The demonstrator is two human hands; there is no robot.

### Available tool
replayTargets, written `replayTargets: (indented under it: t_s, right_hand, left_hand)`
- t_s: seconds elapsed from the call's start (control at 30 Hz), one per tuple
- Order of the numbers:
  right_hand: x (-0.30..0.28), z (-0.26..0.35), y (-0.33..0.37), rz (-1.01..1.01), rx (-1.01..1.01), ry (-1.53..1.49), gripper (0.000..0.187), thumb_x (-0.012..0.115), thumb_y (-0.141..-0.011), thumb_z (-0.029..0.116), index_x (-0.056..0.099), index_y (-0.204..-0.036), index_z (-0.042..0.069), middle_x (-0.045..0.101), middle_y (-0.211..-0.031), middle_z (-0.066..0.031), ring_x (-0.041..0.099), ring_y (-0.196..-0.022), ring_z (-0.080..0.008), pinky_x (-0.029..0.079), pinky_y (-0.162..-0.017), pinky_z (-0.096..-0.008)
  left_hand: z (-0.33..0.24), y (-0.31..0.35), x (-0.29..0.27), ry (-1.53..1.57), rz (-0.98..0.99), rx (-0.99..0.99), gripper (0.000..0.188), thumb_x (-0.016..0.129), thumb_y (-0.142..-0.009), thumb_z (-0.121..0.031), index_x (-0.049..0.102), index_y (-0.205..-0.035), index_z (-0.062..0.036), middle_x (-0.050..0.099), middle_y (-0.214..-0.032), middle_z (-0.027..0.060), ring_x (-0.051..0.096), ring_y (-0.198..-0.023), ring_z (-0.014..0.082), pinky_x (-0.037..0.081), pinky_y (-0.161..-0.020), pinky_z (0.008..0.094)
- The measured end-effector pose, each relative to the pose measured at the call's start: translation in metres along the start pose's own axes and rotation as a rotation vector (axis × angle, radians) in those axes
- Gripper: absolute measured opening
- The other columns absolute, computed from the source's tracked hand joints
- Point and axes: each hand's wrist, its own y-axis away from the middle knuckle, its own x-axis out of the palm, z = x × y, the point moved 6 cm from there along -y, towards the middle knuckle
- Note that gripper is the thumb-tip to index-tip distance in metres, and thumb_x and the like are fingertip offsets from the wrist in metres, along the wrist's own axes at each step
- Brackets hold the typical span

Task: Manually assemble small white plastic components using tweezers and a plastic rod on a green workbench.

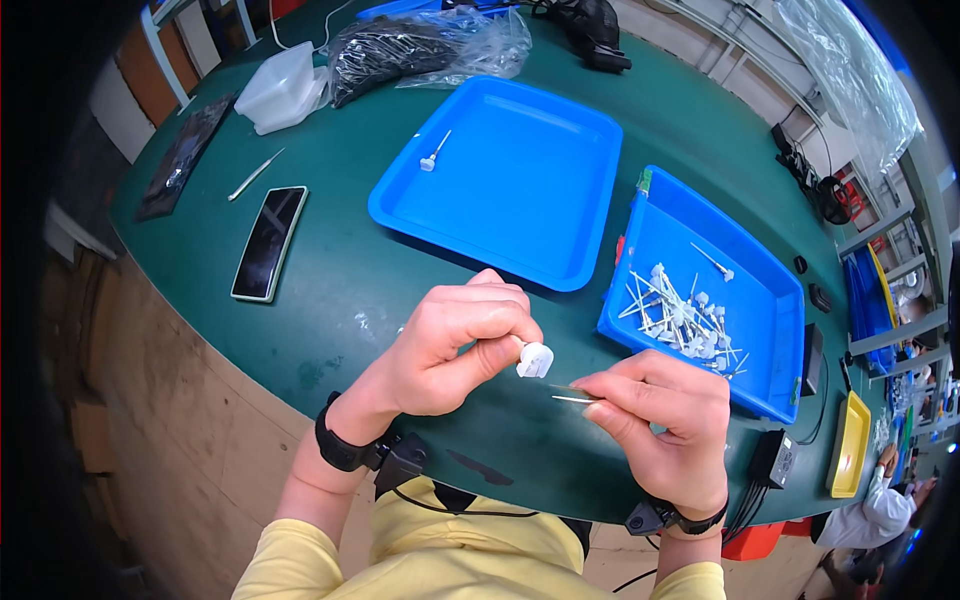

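Note:
Between thumb and forefinger, my left hand [455, 345] is closed on a small white plastic part; its rounded cap [535, 360] faces out to the right. My right hand [665, 410] pinches slim tweezers [574, 399], whose two thin prongs point left toward that cap, a small gap apart from it. Beyond my right hand, a deep blue bin [770, 270] holds a heap of similar white stemmed parts [685, 325]. A shallow blue tray [500, 190] lies ahead of my hands, with one white stemmed part [430, 160] in its left side.
Left on the green table [330, 330] are a phone [270, 243], another pair of tweezers [255, 175] and a black flat bag [185, 155]. White tubs [280, 88] and a plastic bag of black items [400, 52] stand behind. A black box with cables [772, 460] and yellow tray [850, 445] are at right.

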Motion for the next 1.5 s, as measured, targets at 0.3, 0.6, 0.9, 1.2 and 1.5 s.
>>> replayTargets:
  t_s: [0.3,0.6,0.9,1.2,1.5]
  right_hand:
    - [0.004,-0.004,0.001,-0.019,-0.006,0.048,0.017,0.075,-0.07,-0.003,0.069,-0.085,0.002,0.062,-0.07,-0.0079,0.057,-0.056,-0.0221,0.044,-0.048,-0.0297]
    - [0.005,-0.007,-0.001,-0.013,-0.018,0.071,0.018,0.076,-0.068,-0.002,0.068,-0.084,0.003,0.062,-0.07,-0.0075,0.059,-0.057,-0.0228,0.045,-0.048,-0.0302]
    - [0.007,-0.006,-0.001,-0.067,-0.082,0.045,0.019,0.075,-0.066,-0.003,0.069,-0.083,0.002,0.062,-0.07,-0.0078,0.058,-0.057,-0.0223,0.044,-0.047,-0.0301]
    - [0.017,0.029,0.015,-0.294,-0.618,0.795,0.018,0.065,-0.066,0.002,0.07,-0.083,-0.001,0.061,-0.073,-0.0054,0.055,-0.06,-0.0135,0.033,-0.049,-0.0224]
    - [0.021,0.033,0.014,-0.287,-0.67,0.864,0.018,0.063,-0.069,0.002,0.071,-0.085,0.0,0.062,-0.075,-0.0053,0.055,-0.061,-0.0122,0.035,-0.051,-0.0213]
  left_hand:
    - [-0.004,-0.001,0.007,-0.136,-0.005,0.038,0.005,0.063,-0.078,0.002,0.061,-0.078,-0.0028,0.046,-0.062,0.0041,0.046,-0.059,0.0208,0.032,-0.064,0.0319]
    - [-0.004,-0.001,0.007,-0.136,-0.005,0.017,0.004,0.063,-0.079,0.0,0.061,-0.078,-0.0029,0.048,-0.063,0.0044,0.046,-0.059,0.0204,0.032,-0.065,0.0318]
    - [0.001,0.0,0.008,0.026,0.022,-0.053,0.004,0.06,-0.084,-0.002,0.061,-0.08,-0.0011,0.052,-0.066,0.0049,0.047,-0.06,0.0203,0.035,-0.063,0.0309]
    - [0.032,0.02,0.025,0.806,0.035,-0.43,0.023,0.057,-0.095,-0.019,0.065,-0.094,0.0036,0.062,-0.081,0.0028,0.046,-0.067,0.0045,0.035,-0.055,0.0204]
    - [0.026,0.017,0.015,0.72,0.001,-0.33,0.022,0.059,-0.094,-0.018,0.065,-0.092,0.0036,0.059,-0.08,0.0037,0.043,-0.065,0.0063,0.033,-0.054,0.0209]
